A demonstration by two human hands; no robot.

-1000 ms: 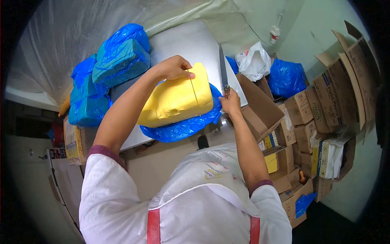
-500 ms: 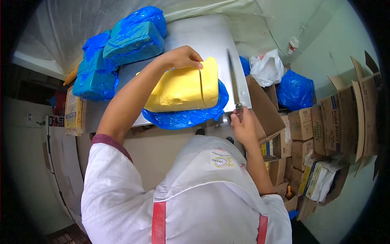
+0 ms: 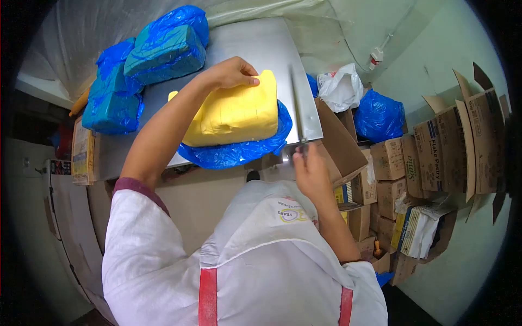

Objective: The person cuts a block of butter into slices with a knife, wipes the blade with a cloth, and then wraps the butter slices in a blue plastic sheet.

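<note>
A large yellow block that looks like margarine (image 3: 231, 119) lies on an opened blue plastic bag (image 3: 234, 155), near the front edge of a metal table. My left hand (image 3: 236, 75) reaches over it, with thumb and curled fingers on its top far part near the right end. Some of those fingertips are hidden. In my right hand (image 3: 311, 169) is the handle of a long knife (image 3: 297, 106). Its blade points away from me over the table's right side, blurred and apart from the block.
Blue-wrapped blocks (image 3: 166, 51) stand at the table's (image 3: 253, 43) back left. Beyond its right edge are an open cardboard box (image 3: 341, 138), a white plastic bag (image 3: 341, 87), a blue bag (image 3: 379, 116) and several stacked cartons (image 3: 391, 157).
The whole view has shifted, so things sit further left. A dark cut gap near the block's right end no longer shows. Both hands keep nearly the same places by the block.
</note>
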